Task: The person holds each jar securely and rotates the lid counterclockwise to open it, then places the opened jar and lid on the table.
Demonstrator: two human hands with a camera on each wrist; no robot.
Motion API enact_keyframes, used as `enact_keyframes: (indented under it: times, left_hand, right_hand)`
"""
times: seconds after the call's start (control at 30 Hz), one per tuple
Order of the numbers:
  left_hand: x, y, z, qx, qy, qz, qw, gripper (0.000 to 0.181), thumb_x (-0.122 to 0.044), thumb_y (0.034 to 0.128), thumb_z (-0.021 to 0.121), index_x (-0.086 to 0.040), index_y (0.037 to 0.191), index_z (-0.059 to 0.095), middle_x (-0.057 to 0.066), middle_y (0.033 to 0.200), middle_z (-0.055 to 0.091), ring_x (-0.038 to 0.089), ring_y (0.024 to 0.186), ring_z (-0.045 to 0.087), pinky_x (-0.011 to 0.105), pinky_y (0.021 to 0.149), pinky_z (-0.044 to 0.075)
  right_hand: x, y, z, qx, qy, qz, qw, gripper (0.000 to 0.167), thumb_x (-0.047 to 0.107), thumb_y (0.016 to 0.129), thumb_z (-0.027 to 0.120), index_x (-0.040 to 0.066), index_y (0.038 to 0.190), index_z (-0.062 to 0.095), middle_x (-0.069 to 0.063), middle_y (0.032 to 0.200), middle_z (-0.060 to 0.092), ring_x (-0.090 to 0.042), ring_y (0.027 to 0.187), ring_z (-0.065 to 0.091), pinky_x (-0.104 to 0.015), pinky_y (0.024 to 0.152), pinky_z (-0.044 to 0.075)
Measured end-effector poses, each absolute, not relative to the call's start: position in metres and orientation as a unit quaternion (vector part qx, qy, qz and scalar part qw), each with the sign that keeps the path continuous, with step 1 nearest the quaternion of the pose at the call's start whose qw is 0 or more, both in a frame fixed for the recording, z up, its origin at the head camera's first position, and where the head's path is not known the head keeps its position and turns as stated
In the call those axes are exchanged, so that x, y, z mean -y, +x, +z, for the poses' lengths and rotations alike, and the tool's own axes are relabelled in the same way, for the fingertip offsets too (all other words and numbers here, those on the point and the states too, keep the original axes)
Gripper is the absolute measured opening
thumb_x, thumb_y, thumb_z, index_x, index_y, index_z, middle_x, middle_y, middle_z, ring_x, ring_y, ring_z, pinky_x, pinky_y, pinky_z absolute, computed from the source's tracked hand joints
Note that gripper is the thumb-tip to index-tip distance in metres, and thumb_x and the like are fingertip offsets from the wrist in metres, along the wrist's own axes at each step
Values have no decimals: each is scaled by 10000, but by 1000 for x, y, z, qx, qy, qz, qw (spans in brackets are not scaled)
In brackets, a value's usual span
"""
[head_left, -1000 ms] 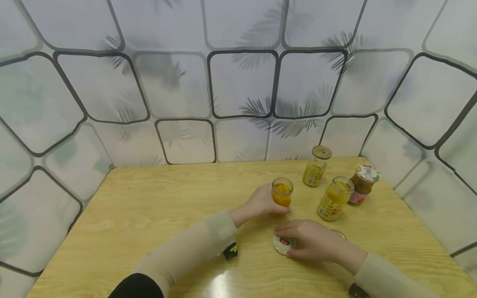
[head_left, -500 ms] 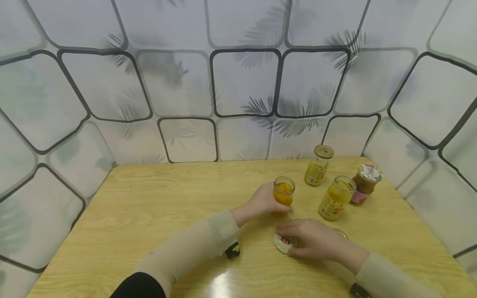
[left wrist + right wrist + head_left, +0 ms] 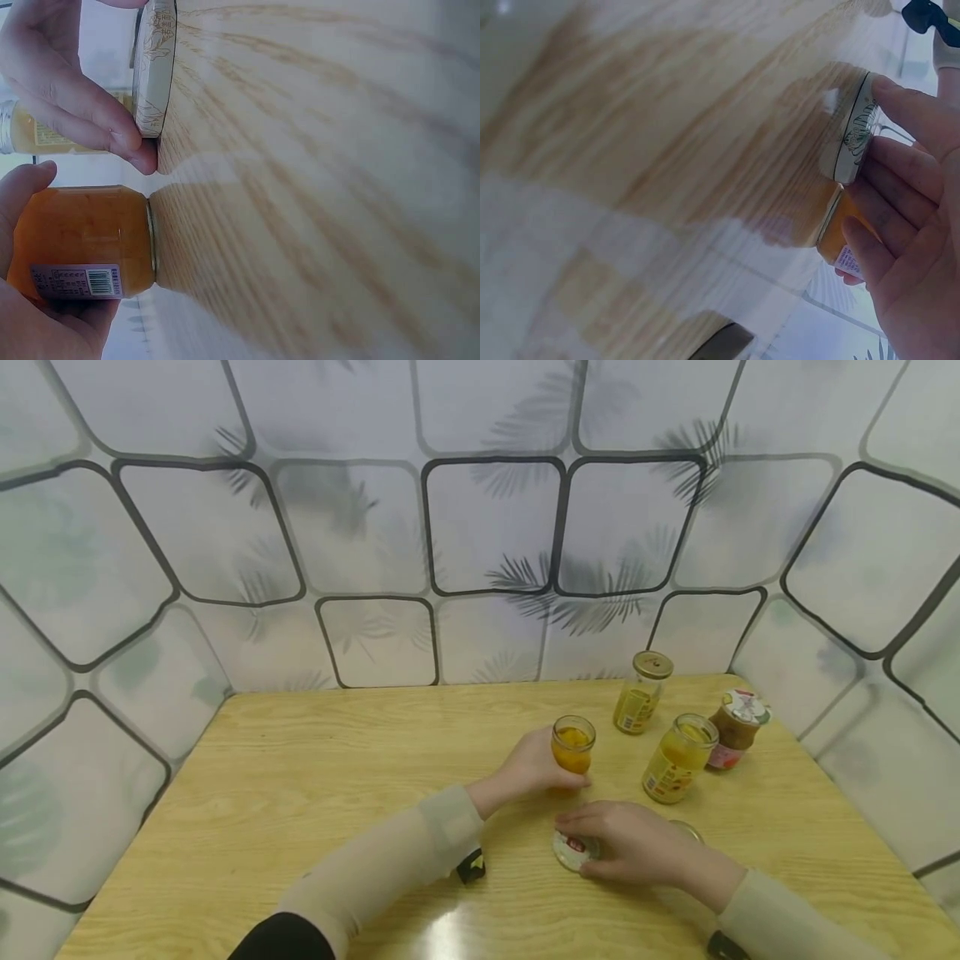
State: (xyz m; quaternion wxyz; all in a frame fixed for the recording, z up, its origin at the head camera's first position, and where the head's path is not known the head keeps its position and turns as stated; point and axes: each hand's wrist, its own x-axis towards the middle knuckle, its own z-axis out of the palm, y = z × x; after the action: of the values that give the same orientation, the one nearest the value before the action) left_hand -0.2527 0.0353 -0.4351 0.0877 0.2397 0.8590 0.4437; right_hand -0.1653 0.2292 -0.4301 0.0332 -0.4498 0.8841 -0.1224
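My left hand [image 3: 534, 766] grips a glass jar [image 3: 573, 752] of orange contents with no lid on it. In the left wrist view this jar [image 3: 90, 232] stands on the table, its label with a barcode facing the camera. Just in front of it, my right hand [image 3: 626, 843] holds a white jar lid [image 3: 573, 852] by its rim, thumb on one side and fingers on the other. The lid [image 3: 155, 71] lies flat on the tabletop in the left wrist view, apart from the jar. Leafy line drawings mark the lid's side [image 3: 856, 135] in the right wrist view.
An open jar [image 3: 675, 764] with yellow contents stands to the right. Behind it is a gold-lidded jar [image 3: 642, 693], and beside it a brown jar [image 3: 735, 731] with a patterned lid. Another lid [image 3: 687, 831] is partly hidden by the right hand. A patterned wall [image 3: 487, 527] borders the wooden table [image 3: 337, 752].
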Motion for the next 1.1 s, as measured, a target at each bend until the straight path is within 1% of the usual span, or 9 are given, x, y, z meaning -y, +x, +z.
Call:
enact_keyframes:
  times: [0.37, 0.57, 0.67, 0.77, 0.93, 1.1]
  left_hand:
    - [-35, -253, -435, -857, 242, 449, 80, 604, -208, 770, 966, -87, 1273, 655, 63, 1151, 755, 155, 1023, 694, 269, 943, 559]
    - [-36, -253, -437, -853, 244, 454, 79, 587, -208, 757, 973, -86, 1243, 666, 50, 1116, 755, 89, 956, 657, 232, 912, 546]
    - [-36, -253, -438, -850, 243, 461, 80, 572, -209, 747, 978, -93, 1219, 675, 40, 1094, 755, 62, 924, 635, 217, 892, 538]
    - [-36, -253, -439, -847, 239, 467, 83, 560, -201, 745, 976, -94, 1210, 681, 39, 1090, 757, 51, 911, 628, 212, 885, 537]
    - [-37, -252, -437, -843, 230, 477, 97, 554, -154, 764, 956, -84, 1240, 681, 59, 1132, 763, 70, 942, 645, 233, 913, 544]
    - [-37, -251, -436, -839, 231, 483, 101, 575, -156, 785, 954, -84, 1281, 672, 67, 1189, 762, 104, 1020, 682, 246, 968, 550]
  right_hand:
    - [-229, -165, -430, -885, -448, -124, 30, 500, 277, 902, 848, 117, 1358, 723, -52, 1369, 737, -250, 1250, 701, -457, 1013, 604]
    - [-228, -166, -428, -888, -441, -124, 38, 557, 291, 868, 874, 97, 1364, 708, -69, 1366, 728, -264, 1247, 692, -462, 1019, 597]
    - [-228, -166, -424, -889, -437, -130, 35, 573, 271, 842, 881, 95, 1356, 701, -57, 1349, 725, -247, 1232, 689, -456, 1023, 594]
    - [-231, -165, -416, -889, -437, -134, 13, 543, 257, 847, 882, 111, 1340, 706, -34, 1335, 728, -232, 1216, 694, -458, 1012, 599]
    - [-240, -164, -391, -889, -438, -126, -38, 506, 251, 875, 884, 123, 1336, 719, -46, 1323, 747, -260, 1170, 726, -470, 948, 623]
    - [-251, -169, -365, -886, -439, -110, -99, 554, 219, 829, 914, 144, 1343, 720, -17, 1270, 760, -227, 1097, 741, -436, 878, 638]
